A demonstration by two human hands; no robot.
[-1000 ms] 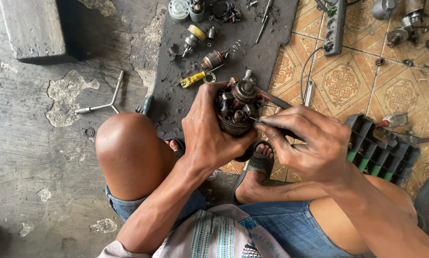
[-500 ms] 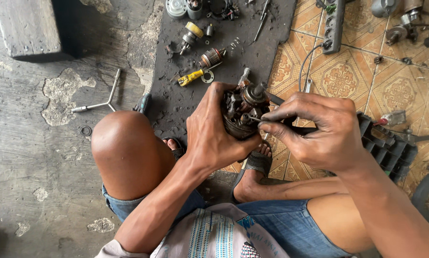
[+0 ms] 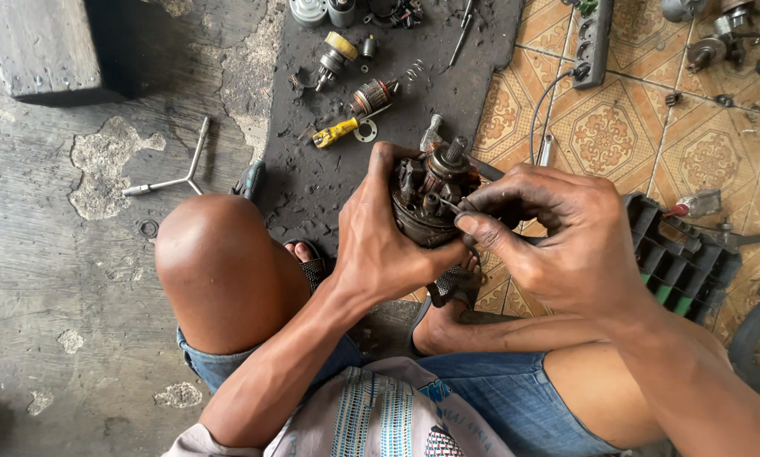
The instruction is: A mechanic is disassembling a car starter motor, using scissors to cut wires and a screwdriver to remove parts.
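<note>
Motor part [image 3: 430, 196], dark and greasy, sits in the left hand [image 3: 388, 245], whose fingers wrap its left side and underside above the black mat [image 3: 312, 182]. Right hand [image 3: 566, 245] closes in from the right, fingertips [image 3: 473, 224] pinching at the part's edge.

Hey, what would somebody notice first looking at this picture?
Dead centre, the left hand grips a grimy round motor part while the right hand pinches at its top. Behind them a dark mat carries a yellow-handled tool and small parts; patterned tiles lie to the right.
</note>
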